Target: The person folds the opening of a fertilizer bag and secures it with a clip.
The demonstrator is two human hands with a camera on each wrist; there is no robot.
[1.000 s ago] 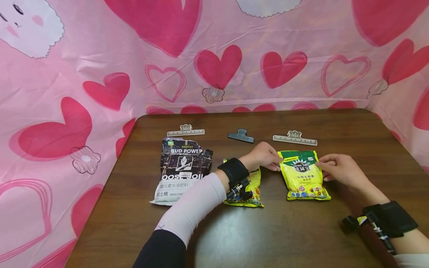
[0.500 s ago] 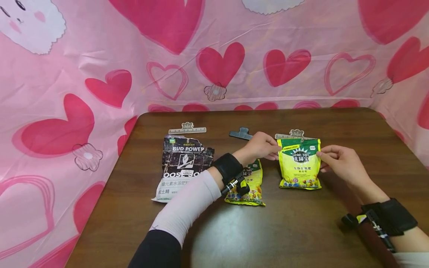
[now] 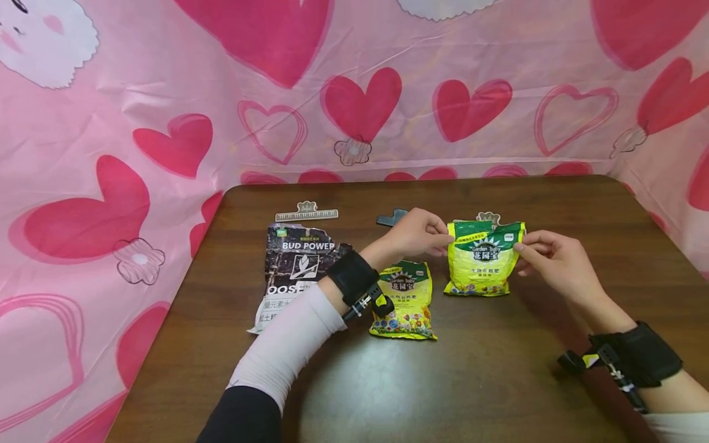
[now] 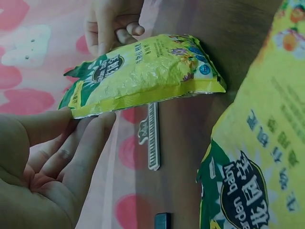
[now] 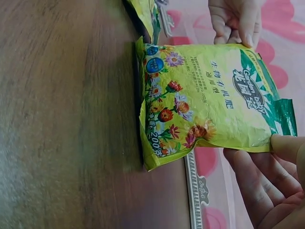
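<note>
A yellow and green fertilizer bag is held up by its upper corners between both hands. My left hand pinches its left edge near the top, thumb over fingers, as the left wrist view shows. My right hand pinches the opposite edge. The bag's green top is uneven, with a flap sticking out in the right wrist view. Its bottom hangs close over the table. A second bag of the same kind lies on the table below my left hand.
A torn-topped black and white soil bag lies at the left, partly behind my left forearm. Along the back of the wooden table are a white clip, a dark clip and another white clip, partly hidden by the held bag.
Both hands have raised the fertilizer bag and shifted it back and to the left, tilting it more upright. Its top edge, straight before, now looks uneven. The second bag shows more fully.
</note>
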